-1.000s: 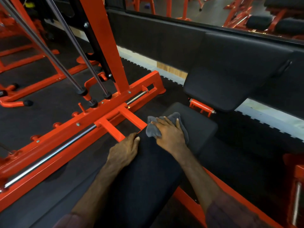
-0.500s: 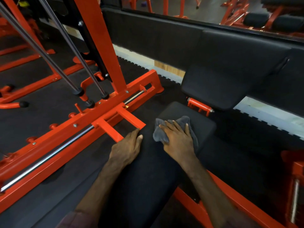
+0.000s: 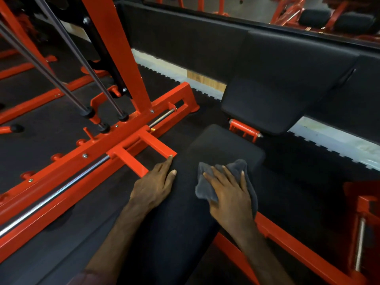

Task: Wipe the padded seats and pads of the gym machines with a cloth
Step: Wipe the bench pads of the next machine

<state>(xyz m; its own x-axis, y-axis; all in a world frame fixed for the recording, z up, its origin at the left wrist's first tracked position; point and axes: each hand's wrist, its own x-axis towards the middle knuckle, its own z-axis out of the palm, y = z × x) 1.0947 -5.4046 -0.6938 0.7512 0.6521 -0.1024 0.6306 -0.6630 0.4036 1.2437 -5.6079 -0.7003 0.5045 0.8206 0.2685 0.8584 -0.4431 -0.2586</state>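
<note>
The cloth [image 3: 226, 182], grey and crumpled, lies on the black padded seat [image 3: 185, 233], toward its right edge and near its far end. Your right hand [image 3: 230, 194] presses it flat with fingers straight and spread. Your left hand [image 3: 153, 186] rests open on the seat's left edge, fingers straight and close together, fingertips near the orange frame [image 3: 131, 161]. A black back pad [image 3: 287, 83] stands beyond the seat. No brand, label or writing can be read.
</note>
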